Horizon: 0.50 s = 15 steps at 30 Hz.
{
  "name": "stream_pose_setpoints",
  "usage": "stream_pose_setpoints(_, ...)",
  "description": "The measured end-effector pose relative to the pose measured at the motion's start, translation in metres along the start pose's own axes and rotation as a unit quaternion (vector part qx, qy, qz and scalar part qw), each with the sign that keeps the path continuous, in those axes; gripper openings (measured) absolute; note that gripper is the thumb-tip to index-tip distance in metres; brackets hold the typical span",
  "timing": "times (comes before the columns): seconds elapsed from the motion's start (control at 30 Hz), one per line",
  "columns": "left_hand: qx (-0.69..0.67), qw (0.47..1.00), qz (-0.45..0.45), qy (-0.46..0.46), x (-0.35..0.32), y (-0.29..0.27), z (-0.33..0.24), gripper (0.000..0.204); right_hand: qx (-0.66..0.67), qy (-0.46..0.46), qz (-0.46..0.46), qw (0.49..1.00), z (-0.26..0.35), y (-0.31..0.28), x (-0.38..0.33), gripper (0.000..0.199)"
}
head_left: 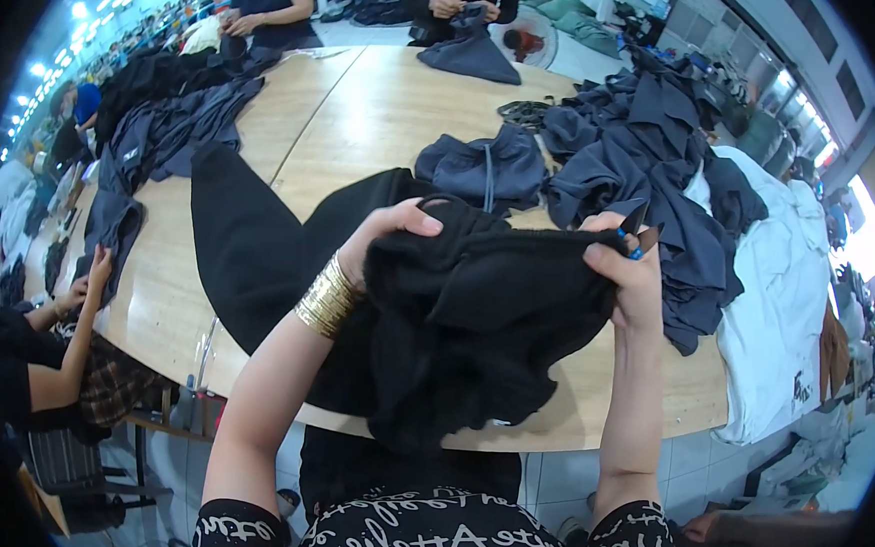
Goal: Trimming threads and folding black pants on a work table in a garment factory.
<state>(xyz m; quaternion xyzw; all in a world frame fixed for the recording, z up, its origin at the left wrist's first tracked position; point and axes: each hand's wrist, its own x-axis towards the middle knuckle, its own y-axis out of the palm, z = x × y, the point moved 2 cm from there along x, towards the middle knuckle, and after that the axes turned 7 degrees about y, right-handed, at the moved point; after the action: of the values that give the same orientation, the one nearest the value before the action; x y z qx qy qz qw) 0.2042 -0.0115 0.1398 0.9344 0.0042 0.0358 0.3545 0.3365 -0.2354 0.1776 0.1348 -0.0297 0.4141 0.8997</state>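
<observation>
A pair of black trousers (486,307) is stretched between my hands over the near edge of the table, legs trailing out to the left across the wood. My left hand (392,233) is closed on the gathered waist, thumb on top; gold bangles circle that wrist. At the other end of the waist, my right hand (626,270) pinches the cloth. Small thread snips (640,236) with blue on them also sit in my right hand, blades pointing up and away from the cloth. Folds hide most of the fingers beneath the fabric.
Beyond the trousers lies a folded dark grey garment (489,166) with a drawstring. Dark grey clothes (626,135) are heaped to the right, beside white cloth (777,294). More dark garments (182,117) line the left side. Co-workers handle cloth at the far side and left of the table (338,97).
</observation>
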Motion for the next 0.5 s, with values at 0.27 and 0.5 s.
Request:
stream_pose_setpoints(0.27, 0.479, 0.846, 0.113, 0.203, 0.003, 0.059, 0.003, 0.062, -0.052, -0.005, -0.082, 0.995, 0.021, -0.025, -0.023, 0.012)
stream_pose_setpoints(0.5, 0.523, 0.839, 0.084, 0.127, 0.000, 0.056, 0.024, 0.034, -0.003, 0.099, -0.082, 0.992, 0.005, -0.029, -0.038, 0.013)
